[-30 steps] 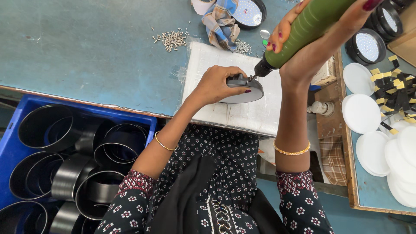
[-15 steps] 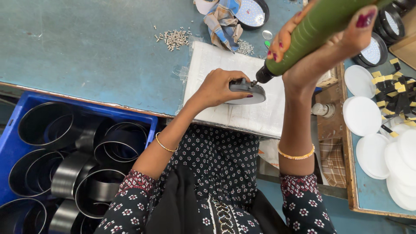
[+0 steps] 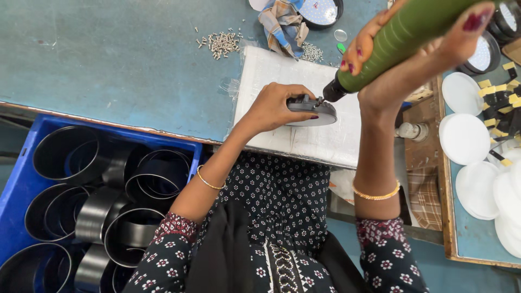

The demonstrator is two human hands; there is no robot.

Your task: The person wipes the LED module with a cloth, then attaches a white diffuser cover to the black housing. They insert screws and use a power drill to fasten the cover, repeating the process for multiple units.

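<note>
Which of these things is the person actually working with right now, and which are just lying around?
In use:
left hand holding the round dark disc
right hand gripping the green power screwdriver
white foam pad under the disc

Lying about:
pile of small screws
crumpled cloth
white round covers
blue crate of black rings

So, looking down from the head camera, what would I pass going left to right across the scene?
Blue crate of black rings → pile of small screws → left hand on a round grey part → right hand with a green power screwdriver → white discs.
</note>
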